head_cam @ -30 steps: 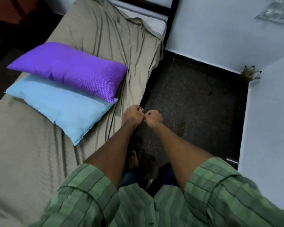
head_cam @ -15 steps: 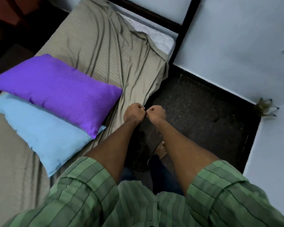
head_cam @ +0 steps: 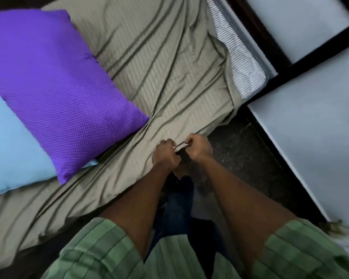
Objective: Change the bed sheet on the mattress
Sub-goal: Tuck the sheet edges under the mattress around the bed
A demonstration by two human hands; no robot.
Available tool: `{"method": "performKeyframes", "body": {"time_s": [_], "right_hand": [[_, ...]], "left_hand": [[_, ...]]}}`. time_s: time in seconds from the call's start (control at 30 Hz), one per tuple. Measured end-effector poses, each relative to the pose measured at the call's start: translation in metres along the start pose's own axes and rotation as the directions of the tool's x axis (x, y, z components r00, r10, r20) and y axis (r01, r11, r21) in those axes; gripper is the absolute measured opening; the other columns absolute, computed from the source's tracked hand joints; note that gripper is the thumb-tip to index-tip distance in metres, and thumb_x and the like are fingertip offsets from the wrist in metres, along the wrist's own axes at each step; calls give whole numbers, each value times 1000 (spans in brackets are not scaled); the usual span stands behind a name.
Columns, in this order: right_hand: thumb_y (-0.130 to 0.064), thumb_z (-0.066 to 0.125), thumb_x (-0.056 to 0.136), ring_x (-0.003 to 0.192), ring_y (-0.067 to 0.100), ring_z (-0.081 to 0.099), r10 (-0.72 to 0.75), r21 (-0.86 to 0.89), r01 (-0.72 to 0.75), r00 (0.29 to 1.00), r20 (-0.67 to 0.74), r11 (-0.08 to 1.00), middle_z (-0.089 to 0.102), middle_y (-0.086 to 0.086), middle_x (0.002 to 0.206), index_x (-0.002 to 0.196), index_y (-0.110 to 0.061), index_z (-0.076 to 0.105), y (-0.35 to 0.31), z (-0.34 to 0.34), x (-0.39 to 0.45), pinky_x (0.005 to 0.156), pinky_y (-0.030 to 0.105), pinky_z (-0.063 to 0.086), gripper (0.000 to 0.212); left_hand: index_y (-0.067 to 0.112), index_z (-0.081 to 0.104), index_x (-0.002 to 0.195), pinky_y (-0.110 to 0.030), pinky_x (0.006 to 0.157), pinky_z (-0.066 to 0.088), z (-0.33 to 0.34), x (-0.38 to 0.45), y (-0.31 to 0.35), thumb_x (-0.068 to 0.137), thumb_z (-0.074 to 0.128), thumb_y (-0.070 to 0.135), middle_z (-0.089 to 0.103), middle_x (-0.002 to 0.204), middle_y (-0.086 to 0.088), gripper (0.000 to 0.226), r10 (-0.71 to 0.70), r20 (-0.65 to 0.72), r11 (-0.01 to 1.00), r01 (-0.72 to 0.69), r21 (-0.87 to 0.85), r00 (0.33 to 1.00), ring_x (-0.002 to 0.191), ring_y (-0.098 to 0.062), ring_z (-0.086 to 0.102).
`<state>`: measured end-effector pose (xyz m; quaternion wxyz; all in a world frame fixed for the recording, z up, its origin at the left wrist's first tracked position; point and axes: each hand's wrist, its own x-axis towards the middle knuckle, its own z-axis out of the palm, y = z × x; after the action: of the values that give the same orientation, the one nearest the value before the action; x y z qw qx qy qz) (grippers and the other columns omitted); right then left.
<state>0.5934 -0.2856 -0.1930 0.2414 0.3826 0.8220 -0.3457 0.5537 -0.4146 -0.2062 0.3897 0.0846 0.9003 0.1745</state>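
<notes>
**Sheet edge in both hands, pillows riding on top**

You stand at the bedside. Left hand [head_cam: 165,156] and right hand [head_cam: 197,147] sit close together, fingers curled tight and pinching the hem of the olive bed sheet [head_cam: 159,63] where it hangs off the mattress side. The sheet is slack and creased, already off the far corner, where the striped mattress [head_cam: 244,65] shows bare.

The purple pillow [head_cam: 56,85] and the blue pillow [head_cam: 12,141] lie on the sheet, near your grip. Judgement: clear them first, or pull low and steady so they slide rather than tumble to the floor [head_cam: 248,158]. Widen your hands along the hem to spread the load.
</notes>
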Motion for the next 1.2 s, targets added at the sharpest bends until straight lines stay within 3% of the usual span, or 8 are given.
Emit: {"method": "performKeyframes", "body": {"time_s": [0.13,0.33,0.53,0.63,0.73,0.9,1.07,1.2], "right_hand": [[-16,75,81,110,24,58,-233,-290,257,966,115,922,65,1,112,101,-28,69,17,2,68,85,31,49,24],[-33,80,78,123,26,44,-482,-612,598,795,369,518,51,1,129,121,-27,60,42,27,126,99,42,39,48],[-18,72,85,102,26,57,-842,-350,847,490,226,400,67,-2,100,102,-24,67,80,23,159,90,39,36,19],[-11,63,89,96,36,65,-745,-327,890,447,494,317,71,12,100,115,-15,57,108,-21,177,81,40,39,27],[-39,42,107,108,33,65,-469,-440,898,399,788,23,70,8,118,125,-22,47,149,-80,206,74,37,33,25],[-59,30,105,104,32,69,-539,-399,917,336,772,0,73,7,113,119,-26,48,177,-117,237,69,38,34,40],[-59,67,88,103,33,65,-488,-308,939,197,850,-156,57,6,126,131,-19,47,167,-123,260,73,39,47,62],[-33,77,83,101,30,59,-582,-332,884,88,808,-328,54,4,114,113,-19,61,160,-122,276,75,38,46,37]], "left_hand": [[18,47,135,-43,97,46,36,49,8,82,75,38,50,135,-9,63,15,-72,974,1,227,997,123,-31,52],[17,45,132,-41,96,43,85,90,12,80,76,40,50,132,-9,65,2,-200,916,79,394,980,119,-31,52],[17,60,107,-42,81,44,120,87,25,91,63,27,67,108,-9,19,-176,-402,976,214,49,899,100,-35,63],[16,60,115,-43,76,49,166,82,69,98,58,27,72,107,-13,20,-294,-350,952,241,-190,889,97,-39,67],[17,63,117,-46,82,54,217,83,125,94,57,20,74,104,-11,23,-222,-281,955,149,-256,934,99,-38,69],[14,63,106,-48,73,55,237,105,176,91,41,31,71,93,-11,31,-246,-337,931,125,-343,909,85,-39,68],[14,47,131,-49,85,50,229,111,151,81,73,43,62,118,-11,63,-50,-293,988,5,-152,955,105,-35,60],[18,51,131,-43,92,47,215,118,155,69,78,16,53,125,-9,68,-200,-469,969,246,38,860,112,-32,54]]}}
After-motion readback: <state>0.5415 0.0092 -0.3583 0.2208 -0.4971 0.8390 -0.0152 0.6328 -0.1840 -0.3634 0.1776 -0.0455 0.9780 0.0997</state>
